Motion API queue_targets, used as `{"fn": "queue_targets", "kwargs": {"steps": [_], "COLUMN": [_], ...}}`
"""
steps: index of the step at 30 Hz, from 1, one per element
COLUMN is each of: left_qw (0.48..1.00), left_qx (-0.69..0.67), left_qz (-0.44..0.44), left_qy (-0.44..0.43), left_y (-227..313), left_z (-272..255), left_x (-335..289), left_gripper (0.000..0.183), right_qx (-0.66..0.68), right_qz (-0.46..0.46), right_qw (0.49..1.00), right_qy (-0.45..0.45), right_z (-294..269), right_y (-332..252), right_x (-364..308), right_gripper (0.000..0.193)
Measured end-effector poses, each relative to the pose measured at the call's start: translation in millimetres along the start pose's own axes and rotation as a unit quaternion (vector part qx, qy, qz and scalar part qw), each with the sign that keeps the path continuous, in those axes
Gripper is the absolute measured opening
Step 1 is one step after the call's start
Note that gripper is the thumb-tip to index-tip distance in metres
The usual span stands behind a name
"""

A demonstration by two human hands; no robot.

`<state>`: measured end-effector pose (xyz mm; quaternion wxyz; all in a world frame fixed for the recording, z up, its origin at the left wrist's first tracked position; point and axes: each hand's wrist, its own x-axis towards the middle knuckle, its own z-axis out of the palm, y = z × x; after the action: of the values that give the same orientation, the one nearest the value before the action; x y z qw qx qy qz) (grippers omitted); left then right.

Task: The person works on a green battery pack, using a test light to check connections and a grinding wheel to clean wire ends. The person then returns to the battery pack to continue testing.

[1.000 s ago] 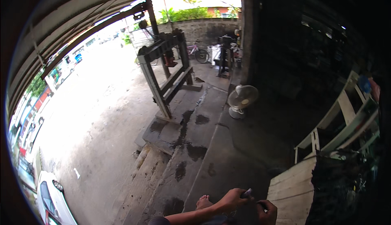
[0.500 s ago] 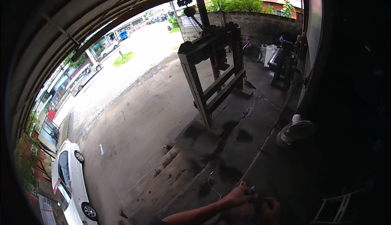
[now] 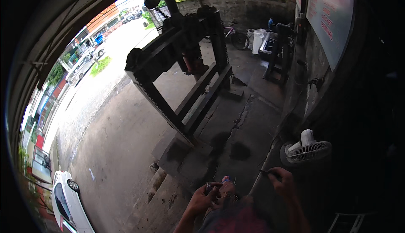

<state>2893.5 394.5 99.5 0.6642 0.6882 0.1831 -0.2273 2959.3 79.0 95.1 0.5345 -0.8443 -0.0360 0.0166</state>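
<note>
My left hand [image 3: 204, 197] is in front of my lap with its fingers curled together. A small shiny piece [image 3: 208, 185] shows at its fingertips, too small to name. Well apart to the right, my right hand [image 3: 283, 181] pinches a thin dark strip-like thing [image 3: 265, 172] that points left. Between the hands and a little farther down is my own foot [image 3: 227, 180]. Thin pale wire [image 3: 231, 196] lies loosely by it, close to the left hand.
A heavy dark steel press frame [image 3: 185, 115] stands ahead on stained concrete. A pedestal fan [image 3: 310, 149] is at the right, beyond my right hand. A bicycle [image 3: 238, 39] leans by the back wall. A white car [image 3: 69, 201] is parked at the left.
My hands, formerly close together, have moved apart, the left one leftward and the right one up and rightward. The view has turned to the right and down, and the right hand's thin dark thing now shows.
</note>
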Motion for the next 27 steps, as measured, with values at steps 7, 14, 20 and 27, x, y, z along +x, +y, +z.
{"fn": "queue_targets", "kwargs": {"steps": [7, 14, 20, 27], "left_qw": [0.999, 0.982, 0.984, 0.957], "left_qx": [0.029, 0.071, 0.065, 0.155], "left_qz": [-0.023, 0.002, -0.067, 0.041], "left_qy": [-0.027, -0.175, -0.154, -0.243], "left_y": [76, 216, 294, 401], "left_z": [-18, 20, 83, 132], "left_x": [271, 479, 692, 863], "left_gripper": [0.03, 0.031, 0.033, 0.031], "right_qx": [0.024, 0.073, 0.018, -0.035], "right_qz": [0.08, 0.166, 0.174, 0.116], "right_qw": [0.996, 0.974, 0.971, 0.973], "right_qy": [0.045, 0.136, 0.163, 0.199], "right_z": [99, 41, -31, -149], "right_y": [117, 148, 213, 211], "right_x": [161, 336, 568, 814], "right_gripper": [0.025, 0.02, 0.02, 0.013]}}
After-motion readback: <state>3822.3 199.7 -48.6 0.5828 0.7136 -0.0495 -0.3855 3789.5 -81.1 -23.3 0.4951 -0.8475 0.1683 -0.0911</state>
